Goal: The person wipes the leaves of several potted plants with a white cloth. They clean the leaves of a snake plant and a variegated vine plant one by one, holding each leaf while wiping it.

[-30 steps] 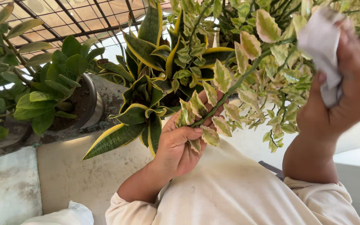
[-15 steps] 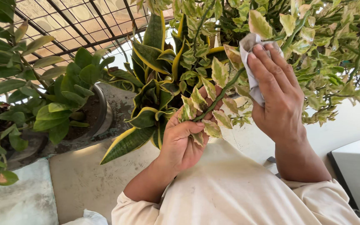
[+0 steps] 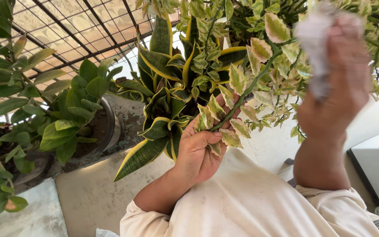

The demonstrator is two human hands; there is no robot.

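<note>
My left hand (image 3: 198,151) grips the tip of a long green stem (image 3: 246,90) with small cream-and-green variegated leaves, fingers curled around it. My right hand (image 3: 336,83) is raised at the upper right, blurred, and clutches a crumpled white cloth (image 3: 314,41) against the variegated foliage (image 3: 286,52). The stem runs diagonally up from my left hand toward the bushy plant behind my right hand.
A snake plant (image 3: 163,83) with yellow-edged leaves stands just behind my left hand. A dark pot (image 3: 110,125) with glossy green leaves sits left of it on a concrete ledge (image 3: 88,193). A metal grille (image 3: 80,30) spans the top left. A white surface (image 3: 378,166) lies at right.
My right hand with the cloth has swung from the leaves near the stem's middle out to the upper right. The left hand keeps its hold on the stem tip.
</note>
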